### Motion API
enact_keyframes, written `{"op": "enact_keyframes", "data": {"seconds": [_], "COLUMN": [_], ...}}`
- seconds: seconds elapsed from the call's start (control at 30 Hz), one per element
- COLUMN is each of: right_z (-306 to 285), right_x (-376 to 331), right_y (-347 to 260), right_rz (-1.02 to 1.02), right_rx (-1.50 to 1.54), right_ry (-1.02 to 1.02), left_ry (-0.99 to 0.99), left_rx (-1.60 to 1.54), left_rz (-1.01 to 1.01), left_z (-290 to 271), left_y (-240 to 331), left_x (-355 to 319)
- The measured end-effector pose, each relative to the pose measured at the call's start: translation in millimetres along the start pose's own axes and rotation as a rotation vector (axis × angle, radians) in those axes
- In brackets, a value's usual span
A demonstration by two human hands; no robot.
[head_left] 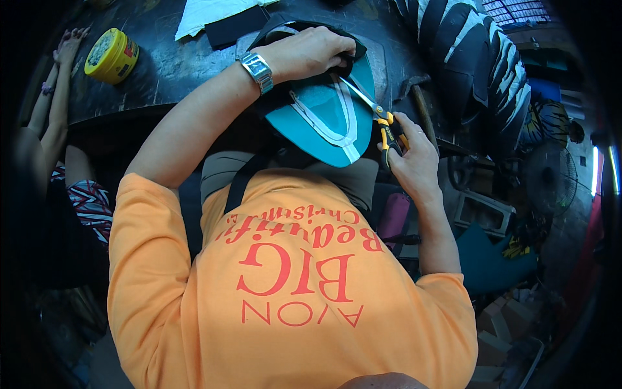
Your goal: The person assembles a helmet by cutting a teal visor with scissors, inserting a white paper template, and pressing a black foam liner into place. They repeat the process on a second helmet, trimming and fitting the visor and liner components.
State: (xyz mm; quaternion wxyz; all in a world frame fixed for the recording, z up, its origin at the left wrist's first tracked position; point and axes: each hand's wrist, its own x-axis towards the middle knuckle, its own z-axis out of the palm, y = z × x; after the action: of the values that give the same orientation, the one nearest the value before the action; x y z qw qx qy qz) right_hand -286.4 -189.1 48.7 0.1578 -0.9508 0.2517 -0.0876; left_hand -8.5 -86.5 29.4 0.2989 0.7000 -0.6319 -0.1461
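My left hand, with a silver watch at the wrist, is closed on the dark upper edge of a teal fabric piece. What its fingertips pinch is partly hidden. A pale U-shaped strip runs along the teal piece, which hangs over the table's near edge above my lap. In my right hand are scissors with yellow and black handles. Their silver blades point up and left, and the tips reach the dark material beside my left fingers.
A yellow tub stands at the table's left, near a co-worker's hands. White material and a black flat piece lie at the back. A hammer-like tool lies right of the teal piece, beside bulky black-and-white striped items. A fan stands farther right.
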Motion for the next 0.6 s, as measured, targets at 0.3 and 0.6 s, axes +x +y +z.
{"op": "enact_keyframes", "data": {"seconds": [0.3,0.6], "right_z": [1,0], "right_x": [2,6], "right_y": [-19,-14], "right_rz": [-0.021,0.103], "right_rx": [-0.067,0.008], "right_ry": [-0.075,-0.196], "left_ry": [0.064,0.0], "left_rx": [-0.032,-0.005], "left_rz": [0.012,0.025], "left_z": [4,2], "left_y": [0,3], "left_x": [5,6]}}
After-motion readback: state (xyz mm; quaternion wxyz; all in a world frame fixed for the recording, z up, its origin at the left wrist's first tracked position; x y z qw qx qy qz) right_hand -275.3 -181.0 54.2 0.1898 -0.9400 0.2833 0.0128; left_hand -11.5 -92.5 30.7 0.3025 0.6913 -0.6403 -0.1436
